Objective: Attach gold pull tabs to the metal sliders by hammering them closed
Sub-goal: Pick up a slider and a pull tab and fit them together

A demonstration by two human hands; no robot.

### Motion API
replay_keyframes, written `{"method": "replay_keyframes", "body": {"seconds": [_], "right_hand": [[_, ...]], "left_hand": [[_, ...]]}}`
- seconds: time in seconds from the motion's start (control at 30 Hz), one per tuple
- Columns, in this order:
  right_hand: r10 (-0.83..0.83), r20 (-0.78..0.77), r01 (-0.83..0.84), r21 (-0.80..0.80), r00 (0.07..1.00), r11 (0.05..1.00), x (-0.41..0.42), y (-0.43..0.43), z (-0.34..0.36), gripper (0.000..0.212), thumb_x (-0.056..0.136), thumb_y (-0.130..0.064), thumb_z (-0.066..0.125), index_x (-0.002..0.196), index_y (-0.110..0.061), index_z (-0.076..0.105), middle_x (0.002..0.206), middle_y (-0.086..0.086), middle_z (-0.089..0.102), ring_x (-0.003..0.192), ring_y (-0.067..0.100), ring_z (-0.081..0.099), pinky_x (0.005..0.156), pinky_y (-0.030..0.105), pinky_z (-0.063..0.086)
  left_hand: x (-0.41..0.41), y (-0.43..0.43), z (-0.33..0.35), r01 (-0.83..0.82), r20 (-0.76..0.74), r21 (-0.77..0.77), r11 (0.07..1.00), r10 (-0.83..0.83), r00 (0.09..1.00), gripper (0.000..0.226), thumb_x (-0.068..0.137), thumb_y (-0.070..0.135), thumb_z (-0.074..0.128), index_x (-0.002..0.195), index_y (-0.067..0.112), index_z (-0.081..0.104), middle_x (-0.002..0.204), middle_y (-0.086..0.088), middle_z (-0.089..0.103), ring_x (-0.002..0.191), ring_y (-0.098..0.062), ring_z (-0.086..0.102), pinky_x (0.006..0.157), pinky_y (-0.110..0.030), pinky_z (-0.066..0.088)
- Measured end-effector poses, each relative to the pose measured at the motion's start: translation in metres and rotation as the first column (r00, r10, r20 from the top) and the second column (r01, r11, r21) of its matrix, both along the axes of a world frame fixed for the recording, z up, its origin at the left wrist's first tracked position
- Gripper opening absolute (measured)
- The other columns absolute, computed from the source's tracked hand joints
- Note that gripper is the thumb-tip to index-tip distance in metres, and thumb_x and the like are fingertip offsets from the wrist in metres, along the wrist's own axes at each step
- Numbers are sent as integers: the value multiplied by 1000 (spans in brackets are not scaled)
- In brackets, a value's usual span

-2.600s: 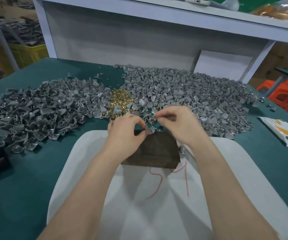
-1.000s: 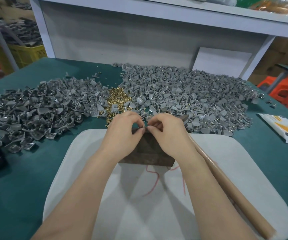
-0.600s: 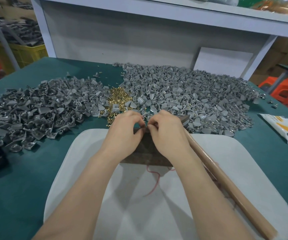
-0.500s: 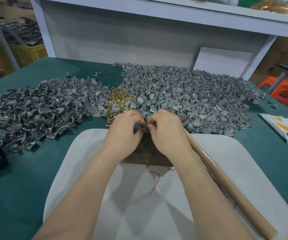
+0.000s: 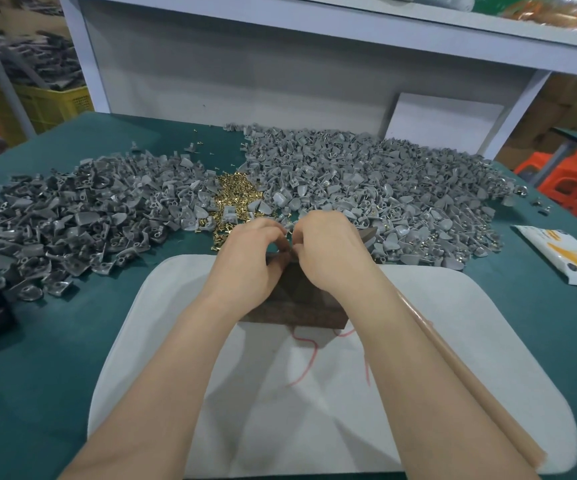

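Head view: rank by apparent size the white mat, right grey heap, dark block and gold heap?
1. white mat
2. right grey heap
3. dark block, partly covered
4. gold heap, farther off, so less sure

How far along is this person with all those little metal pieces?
Likely done: the right pile shows gold glints among its grey sliders. In hand: left hand and right hand pinch one small piece over the wooden block. Left: the plain grey left pile and the gold tabs heap.
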State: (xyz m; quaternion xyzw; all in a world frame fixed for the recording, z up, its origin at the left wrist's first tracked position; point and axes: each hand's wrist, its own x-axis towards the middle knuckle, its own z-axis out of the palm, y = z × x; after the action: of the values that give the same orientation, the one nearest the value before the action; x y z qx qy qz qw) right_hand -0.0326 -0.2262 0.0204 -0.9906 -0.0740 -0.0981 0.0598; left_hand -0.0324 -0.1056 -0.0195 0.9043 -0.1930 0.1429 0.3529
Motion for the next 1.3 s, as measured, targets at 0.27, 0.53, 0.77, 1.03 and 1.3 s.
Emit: {"method": "replay_keyframes", "body": {"seconds": [0.27,0.53,0.77,1.03,1.3], "right_hand": [[-19,-49,46,632,999,774,-12,-27,-19,19,91,-11,57,98,-17,73,95,1,71,96,18,63,92,35,48],[-51,114,-21,553,992,833,-17,-12,-29,5,84,-12,66,85,-12,71,85,-3,60,83,16,59,83,33,47],[-27,149,-37,412,988,911,-19,-6,-25,12,89,-12,58,89,-7,69,96,6,60,90,24,57,83,37,42],[-39,53,13,425,998,905,-10,-12,-21,11,88,-17,61,88,-13,71,94,1,64,91,20,59,85,29,43],[-52,-32,61,534,998,844,-10,-13,-18,9,87,-17,62,84,-17,70,86,0,66,86,18,61,83,29,47]], "left_hand": [[-1,1,1,-30,-26,-19,999,29,999,5,84,14,66,79,15,67,115,1,61,112,-18,53,94,-21,31],[0,1,0,-39,-47,-23,999,38,998,8,84,12,65,78,18,65,116,2,60,112,-18,53,94,-21,32],[0,0,0,-42,-44,3,999,42,998,6,86,11,62,83,14,67,120,2,59,116,-19,51,99,-24,32],[0,0,0,-33,-40,-9,999,33,999,5,86,11,63,84,11,68,119,3,59,114,-18,52,97,-21,31],[0,0,-1,-15,-22,-28,999,15,1000,9,84,8,64,80,15,62,115,2,61,112,-18,54,96,-26,38]]}}
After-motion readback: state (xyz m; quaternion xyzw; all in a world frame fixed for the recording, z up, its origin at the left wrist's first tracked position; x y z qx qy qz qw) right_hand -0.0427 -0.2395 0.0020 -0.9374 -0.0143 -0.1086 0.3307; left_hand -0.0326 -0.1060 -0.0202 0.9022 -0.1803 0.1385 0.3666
